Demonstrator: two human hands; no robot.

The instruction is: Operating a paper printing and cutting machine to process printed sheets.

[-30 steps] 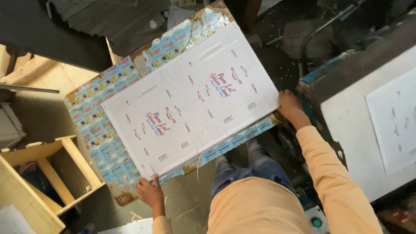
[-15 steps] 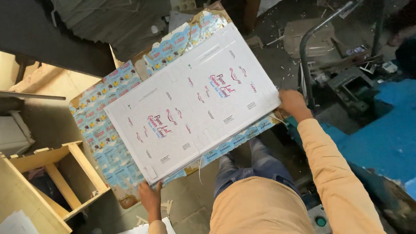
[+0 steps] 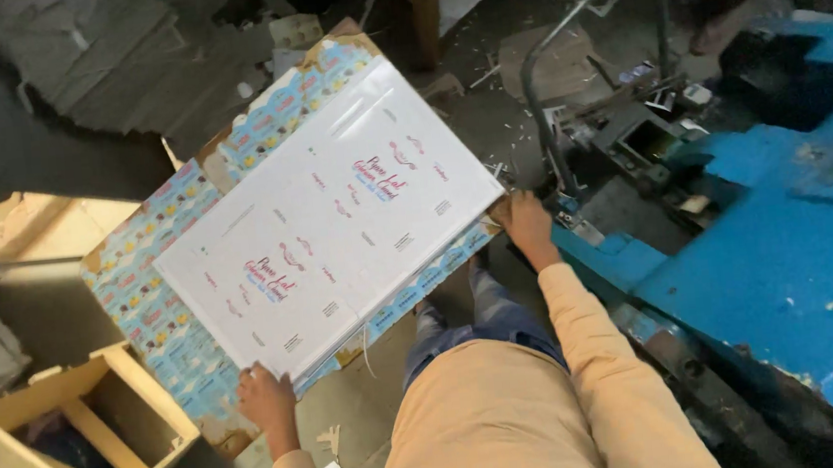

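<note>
Both hands clamped a thick stack of printed sheets (image 3: 335, 221): the left hand (image 3: 268, 399) at its near corner, the right hand (image 3: 526, 224) at the opposite corner. The top sheet was white with small pink and blue markings; beyond its edges showed a larger blue patterned board (image 3: 146, 298), held tilted above the floor.

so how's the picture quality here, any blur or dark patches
Head view: the white sheet stack is evenly lit and sharp enough to show print marks, though not finely; the top left floor and the top right corner fall into deep shadow; the blue machine looks soft and slightly smeared; the left hand and right hand at the stack's corners are dim but distinct; no glare.
</note>
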